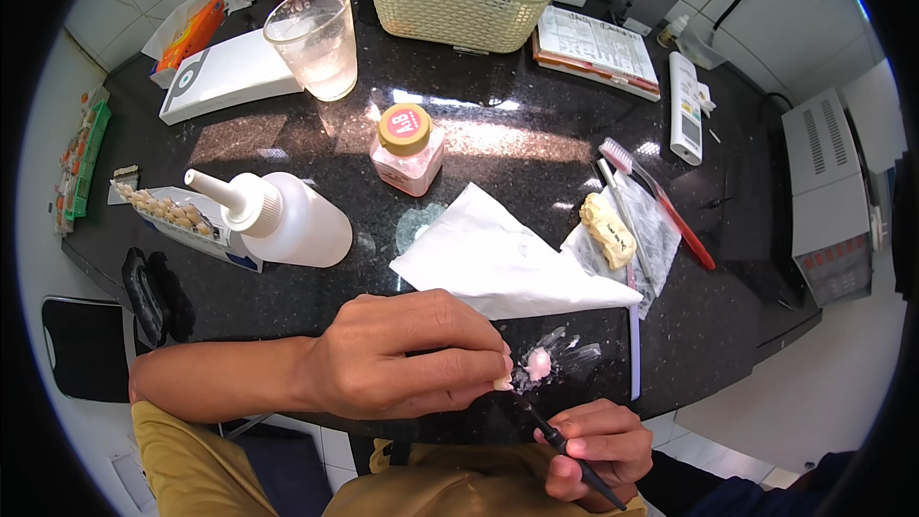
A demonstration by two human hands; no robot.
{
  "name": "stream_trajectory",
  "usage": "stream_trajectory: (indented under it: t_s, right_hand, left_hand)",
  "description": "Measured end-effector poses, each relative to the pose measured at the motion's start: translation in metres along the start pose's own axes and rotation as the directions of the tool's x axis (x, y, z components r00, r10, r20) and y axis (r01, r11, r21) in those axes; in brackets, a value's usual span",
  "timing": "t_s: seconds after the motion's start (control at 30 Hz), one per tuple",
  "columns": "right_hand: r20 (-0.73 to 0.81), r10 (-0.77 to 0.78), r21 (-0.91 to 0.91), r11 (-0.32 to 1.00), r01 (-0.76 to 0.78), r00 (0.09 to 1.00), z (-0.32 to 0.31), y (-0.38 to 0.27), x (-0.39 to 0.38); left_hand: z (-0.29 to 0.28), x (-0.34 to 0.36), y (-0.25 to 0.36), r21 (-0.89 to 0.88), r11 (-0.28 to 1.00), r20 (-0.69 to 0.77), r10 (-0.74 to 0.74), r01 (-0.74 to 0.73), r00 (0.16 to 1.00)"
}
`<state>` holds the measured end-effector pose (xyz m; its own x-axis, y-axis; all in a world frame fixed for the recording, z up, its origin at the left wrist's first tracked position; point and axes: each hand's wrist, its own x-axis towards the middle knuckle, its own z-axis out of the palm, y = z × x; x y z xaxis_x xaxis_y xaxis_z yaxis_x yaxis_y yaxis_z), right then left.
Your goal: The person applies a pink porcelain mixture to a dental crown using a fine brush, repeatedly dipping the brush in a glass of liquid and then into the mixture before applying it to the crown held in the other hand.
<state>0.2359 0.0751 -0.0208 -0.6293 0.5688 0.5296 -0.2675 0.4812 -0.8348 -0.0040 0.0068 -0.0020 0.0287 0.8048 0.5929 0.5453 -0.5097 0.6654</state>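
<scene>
Left hand pinches while right hand grips

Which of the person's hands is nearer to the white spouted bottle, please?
Left: in the picture, the left hand is below and right of the white spouted bottle; the right hand, holding a slim black tool, is farther off, lower right.

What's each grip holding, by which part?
Right grip: dark slim tool, by its shaft, back from the tip. Left grip: small pale piece, pinched; which part can't be told.
</scene>
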Motion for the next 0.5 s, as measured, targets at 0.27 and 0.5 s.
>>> stream_trajectory:
  t_s: [0.27, 0.5]
  right_hand:
    - [-0.024, 0.014, -0.035, 0.999, -0.015, 1.0, 0.0003, -0.0024, -0.0007]
    - [0.002, 0.011, -0.061, 0.998, -0.01, 1.0, 0.0007, -0.0027, 0.0009]
  left_hand:
    - [-0.0002, -0.0004, 0.0002, -0.001, 1.0, 0.004, 0.006, -0.006, 1.0]
    - [-0.0001, 0.0002, 0.0006, 0.009, 1.0, 0.006, 0.006, -0.006, 1.0]
